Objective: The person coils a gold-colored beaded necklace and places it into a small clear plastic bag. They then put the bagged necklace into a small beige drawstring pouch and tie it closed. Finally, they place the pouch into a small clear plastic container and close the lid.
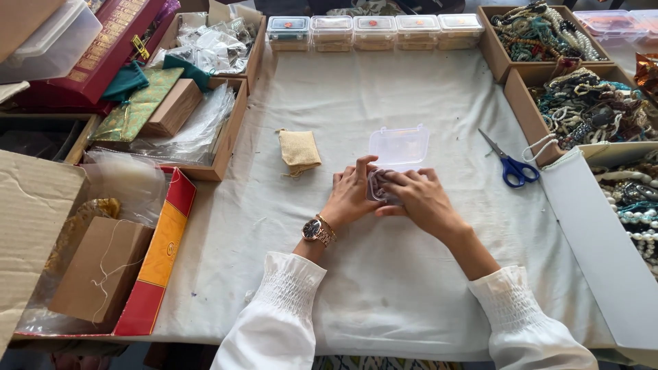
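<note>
A small clear plastic box (397, 147) lies open on the white cloth, its lid tipped up and away from me. My left hand (351, 193), with a watch on the wrist, grips the box's near left side. My right hand (419, 199) covers the near right side, fingers pressing on a dark beaded item (378, 183) inside the box. Most of the box's base is hidden under both hands. A small tan cloth pouch (299, 151) lies to the left of the hands.
Blue-handled scissors (508, 164) lie to the right. A row of closed clear boxes (373, 31) lines the far edge. Cardboard trays of beaded jewellery (589, 103) stand on the right; boxes, pouches and plastic bags (171, 103) crowd the left.
</note>
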